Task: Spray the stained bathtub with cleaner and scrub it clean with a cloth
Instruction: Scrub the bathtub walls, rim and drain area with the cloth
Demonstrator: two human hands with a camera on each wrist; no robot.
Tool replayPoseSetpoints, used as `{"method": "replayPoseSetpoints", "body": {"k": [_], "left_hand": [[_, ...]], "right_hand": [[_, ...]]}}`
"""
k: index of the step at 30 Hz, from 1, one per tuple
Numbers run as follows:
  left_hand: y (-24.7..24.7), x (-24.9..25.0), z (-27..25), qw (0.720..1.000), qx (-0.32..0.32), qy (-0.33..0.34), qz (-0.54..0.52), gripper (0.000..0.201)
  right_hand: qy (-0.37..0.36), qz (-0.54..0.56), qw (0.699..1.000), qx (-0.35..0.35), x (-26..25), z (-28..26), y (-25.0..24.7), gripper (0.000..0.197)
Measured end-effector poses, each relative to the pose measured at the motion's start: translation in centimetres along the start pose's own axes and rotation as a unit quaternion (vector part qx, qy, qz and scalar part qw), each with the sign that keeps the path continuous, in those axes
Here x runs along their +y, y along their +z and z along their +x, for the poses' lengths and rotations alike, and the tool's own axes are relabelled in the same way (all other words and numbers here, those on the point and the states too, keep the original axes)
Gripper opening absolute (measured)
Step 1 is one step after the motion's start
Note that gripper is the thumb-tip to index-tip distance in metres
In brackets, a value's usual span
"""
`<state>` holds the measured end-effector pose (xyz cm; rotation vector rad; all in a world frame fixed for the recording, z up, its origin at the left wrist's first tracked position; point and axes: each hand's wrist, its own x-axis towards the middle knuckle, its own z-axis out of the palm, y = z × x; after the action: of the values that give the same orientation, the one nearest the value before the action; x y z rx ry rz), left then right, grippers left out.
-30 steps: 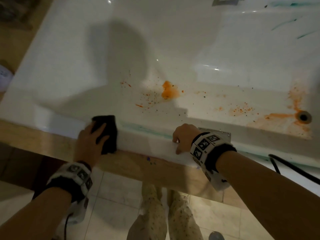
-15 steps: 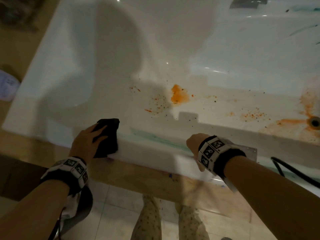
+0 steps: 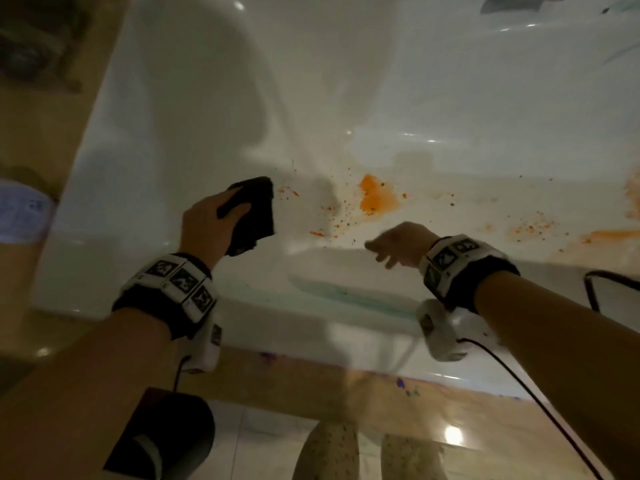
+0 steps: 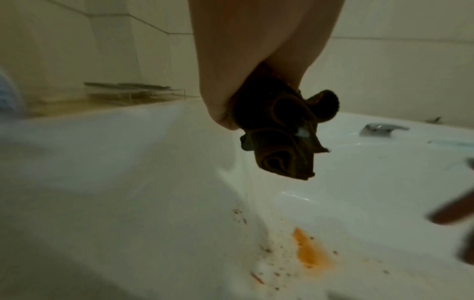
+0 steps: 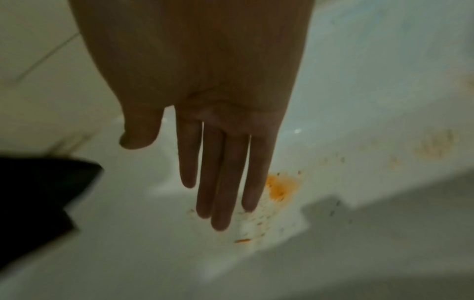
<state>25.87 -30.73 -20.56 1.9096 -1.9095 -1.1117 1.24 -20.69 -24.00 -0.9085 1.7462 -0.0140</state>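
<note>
Both hands have lifted off the near rim and now reach into the bathtub [image 3: 194, 98]. Left hand [image 3: 207, 223] grips the dark cloth [image 3: 254, 213], held clear of the floor; the orange stain [image 3: 375, 199] lies just right and slightly beyond. Right hand [image 3: 398, 247] hovers flat-fingered and empty, near side of that stain.

place: home bathroom | cues: white bathtub [image 3: 180, 98] (stained), tiled wall [image 4: 115, 40], faucet [image 4: 379, 128]
</note>
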Motion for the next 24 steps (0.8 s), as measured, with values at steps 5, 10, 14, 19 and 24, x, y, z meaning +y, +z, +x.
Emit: {"method": "replayPoseSetpoints", "body": {"k": [5, 10, 14, 19, 24], "left_hand": [[3.6, 2.2, -2.2, 0.984, -0.056, -0.031, -0.167, 0.035], [7.9, 3.0, -4.6, 0.971, -0.165, -0.023, -0.173, 0.050], [9.4, 2.7, -5.6, 0.963, -0.233, -0.010, -0.134, 0.051], [10.0, 3.6, -5.8, 0.965, -0.256, 0.021, -0.053, 0.043], [9.5, 2.0, -5.3, 0.947, -0.284, 0.030, 0.148, 0.039]], "right_hand": [[-0.034, 0.310, 0.946, -0.092, -3.4, 0.1, 1.0, 0.059], [-0.046, 0.251, 0.965, -0.056, -3.3, 1.1, 1.2, 0.055], [-0.069, 0.055, 0.996, -0.004, -1.4, 1.3, -0.5, 0.039], [-0.058, 0.034, 0.997, -0.025, 0.9, 0.4, -2.4, 0.041], [-0.048, -0.271, 0.960, -0.057, 5.0, -2.3, -4.7, 0.041]]}}
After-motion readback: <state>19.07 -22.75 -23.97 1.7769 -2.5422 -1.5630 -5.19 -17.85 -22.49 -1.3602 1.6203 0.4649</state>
